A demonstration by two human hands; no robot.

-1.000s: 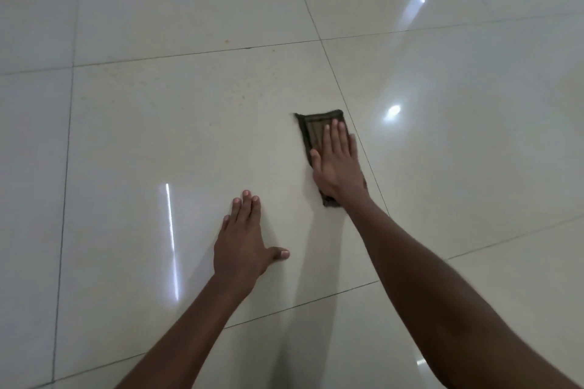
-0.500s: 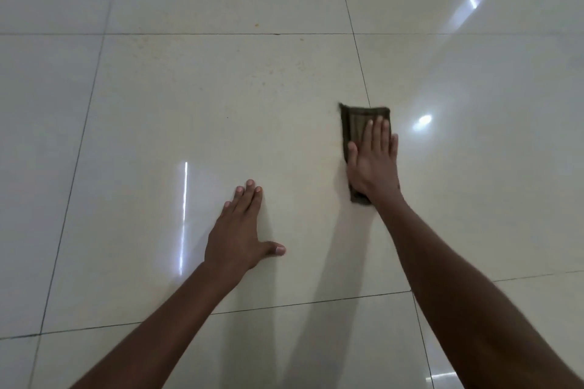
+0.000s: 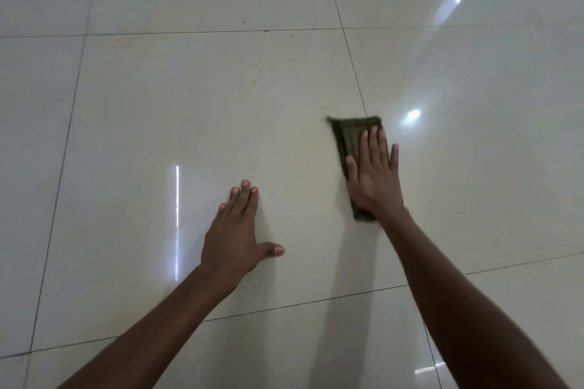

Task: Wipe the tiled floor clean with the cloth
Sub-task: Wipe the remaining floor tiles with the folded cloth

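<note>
A folded dark olive cloth [image 3: 349, 136] lies flat on the glossy cream tiled floor [image 3: 189, 104], on a grout line between two tiles. My right hand [image 3: 373, 177] presses down on the cloth with straight, spread fingers and covers most of it; only the far end and a near corner show. My left hand [image 3: 235, 235] rests flat on the bare tile to the left of the cloth, fingers straight and thumb stretched out to the right. Faint yellowish specks [image 3: 252, 73] dot the tile farther ahead.
Large square tiles with dark grout lines [image 3: 347, 41] fill the whole view. Bright light reflections [image 3: 414, 114] shine on the floor at the right and as a thin streak at the left. No furniture or walls are in sight.
My right hand has slid the cloth rightward across the grout line and slightly nearer. The left hand has stayed planted on the tile. The view has shifted a little.
</note>
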